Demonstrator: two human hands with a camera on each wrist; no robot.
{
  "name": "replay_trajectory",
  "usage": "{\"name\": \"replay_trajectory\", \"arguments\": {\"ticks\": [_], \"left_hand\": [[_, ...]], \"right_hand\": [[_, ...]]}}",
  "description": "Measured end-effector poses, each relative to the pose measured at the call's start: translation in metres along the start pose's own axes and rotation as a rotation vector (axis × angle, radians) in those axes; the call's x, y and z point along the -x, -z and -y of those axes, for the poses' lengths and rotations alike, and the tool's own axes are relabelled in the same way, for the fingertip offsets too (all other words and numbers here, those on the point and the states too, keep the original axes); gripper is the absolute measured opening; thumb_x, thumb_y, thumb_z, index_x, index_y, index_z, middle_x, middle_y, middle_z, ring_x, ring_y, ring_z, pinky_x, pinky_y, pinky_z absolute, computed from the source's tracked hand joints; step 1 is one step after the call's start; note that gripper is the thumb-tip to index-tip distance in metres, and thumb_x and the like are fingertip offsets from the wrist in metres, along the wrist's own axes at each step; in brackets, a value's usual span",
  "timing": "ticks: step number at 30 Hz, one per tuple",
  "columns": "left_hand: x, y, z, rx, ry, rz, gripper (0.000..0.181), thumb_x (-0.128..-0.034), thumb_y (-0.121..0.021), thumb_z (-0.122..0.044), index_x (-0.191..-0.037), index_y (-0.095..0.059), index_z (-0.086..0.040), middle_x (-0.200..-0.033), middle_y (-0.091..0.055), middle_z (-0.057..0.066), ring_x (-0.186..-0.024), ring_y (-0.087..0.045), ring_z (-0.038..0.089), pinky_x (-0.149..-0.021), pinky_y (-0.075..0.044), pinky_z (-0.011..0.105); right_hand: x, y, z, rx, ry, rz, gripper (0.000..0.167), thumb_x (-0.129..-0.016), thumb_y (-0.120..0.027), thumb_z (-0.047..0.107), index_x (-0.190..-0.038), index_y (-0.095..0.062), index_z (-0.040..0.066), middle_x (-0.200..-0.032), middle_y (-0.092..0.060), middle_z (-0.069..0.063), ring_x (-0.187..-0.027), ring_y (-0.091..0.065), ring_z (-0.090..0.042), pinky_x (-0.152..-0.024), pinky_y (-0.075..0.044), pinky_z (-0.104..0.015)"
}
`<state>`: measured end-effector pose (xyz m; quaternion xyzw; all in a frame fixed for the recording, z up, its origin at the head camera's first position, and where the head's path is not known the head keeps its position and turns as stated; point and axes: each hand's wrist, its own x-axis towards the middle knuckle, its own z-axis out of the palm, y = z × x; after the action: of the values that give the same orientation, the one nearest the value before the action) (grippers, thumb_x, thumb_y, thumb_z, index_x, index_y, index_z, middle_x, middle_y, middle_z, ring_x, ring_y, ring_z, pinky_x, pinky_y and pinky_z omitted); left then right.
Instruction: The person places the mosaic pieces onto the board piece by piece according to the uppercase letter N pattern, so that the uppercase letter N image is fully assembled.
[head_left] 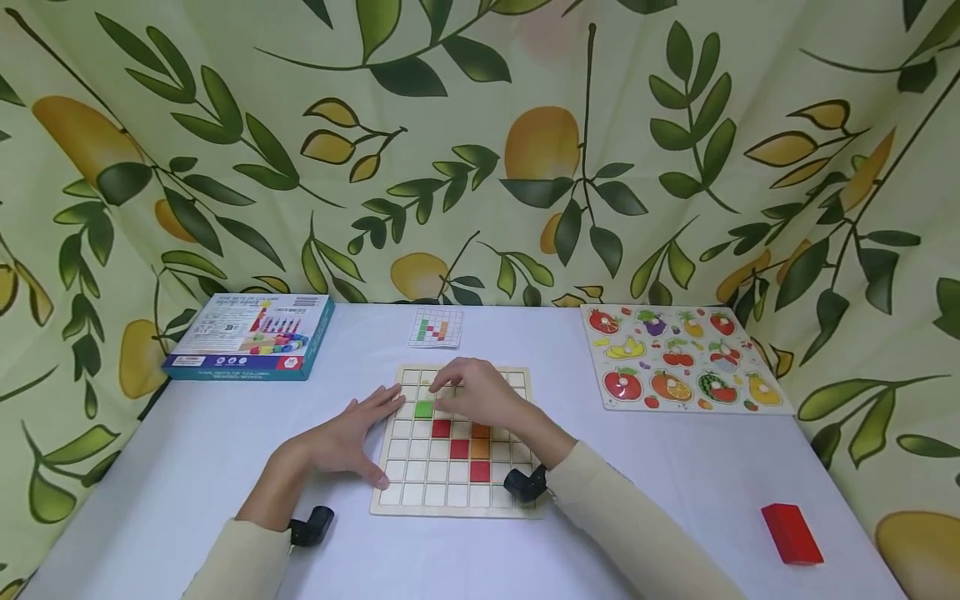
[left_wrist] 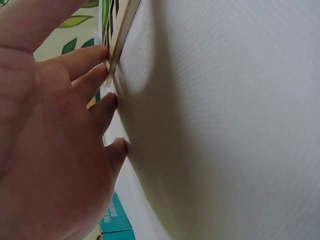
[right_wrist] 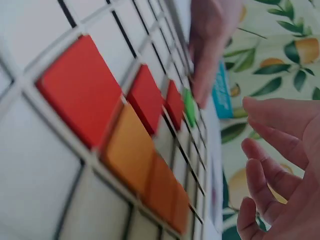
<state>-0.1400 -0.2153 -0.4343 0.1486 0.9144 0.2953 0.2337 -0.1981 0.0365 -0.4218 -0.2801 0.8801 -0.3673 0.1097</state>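
Note:
A wooden grid board [head_left: 382,500] with white squares lies on the table. Set in it are a green tile [head_left: 423,409], red tiles [head_left: 459,449] running diagonally, and orange tiles [head_left: 480,448]. My left hand [head_left: 341,437] is spread along the board's left side, thumb near the lower corner and fingertips at the edge. My right hand [head_left: 480,392] hovers over the upper middle of the board, close to the green tile, partly covering squares. In the right wrist view its fingers [right_wrist: 280,115] are loosely bent, with nothing visible between them.
Behind the board lies a small pattern card [head_left: 437,328]. A teal-edged box [head_left: 247,337] sits back left, a fruit-picture board [head_left: 682,358] back right. A red block [head_left: 792,533] rests near the right edge. A leaf-patterned curtain [head_left: 465,150] hangs behind the table.

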Motion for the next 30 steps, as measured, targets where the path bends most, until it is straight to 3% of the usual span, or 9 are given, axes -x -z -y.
{"name": "replay_trajectory", "arguments": {"ticks": [8,20,30], "left_hand": [[0.000,-0.004,0.001,0.011,0.005,-0.006,0.123,-0.0610,-0.097,-0.038,-0.161,-0.030,-0.012,-0.175,-0.014,0.005,-0.162,-0.003,0.038,-0.128,-0.005,0.069],[0.004,-0.005,0.003,-0.003,0.002,-0.026,0.123,-0.0599,-0.097,-0.039,-0.161,-0.032,-0.012,-0.174,-0.016,0.006,-0.162,-0.005,0.038,-0.127,-0.007,0.069],[0.001,-0.002,0.000,0.001,-0.010,-0.011,0.123,-0.0614,-0.096,-0.038,-0.161,-0.030,-0.011,-0.174,-0.014,0.006,-0.162,-0.003,0.038,-0.128,-0.005,0.068]], "right_hand": [[0.029,0.022,-0.021,-0.074,-0.041,-0.069,0.020,-0.091,-0.076,0.019,-0.110,-0.078,0.014,-0.116,-0.073,0.003,-0.113,-0.062,-0.024,-0.097,-0.055,-0.044],[0.073,0.034,-0.060,-0.087,-0.117,-0.174,0.017,-0.090,-0.077,0.016,-0.107,-0.077,0.015,-0.116,-0.073,0.000,-0.105,-0.061,-0.022,-0.078,-0.053,-0.024],[0.103,0.054,-0.085,-0.030,-0.225,-0.230,0.024,-0.088,-0.079,0.016,-0.112,-0.076,0.017,-0.120,-0.073,-0.001,-0.110,-0.063,-0.022,-0.083,-0.057,-0.027]]}}
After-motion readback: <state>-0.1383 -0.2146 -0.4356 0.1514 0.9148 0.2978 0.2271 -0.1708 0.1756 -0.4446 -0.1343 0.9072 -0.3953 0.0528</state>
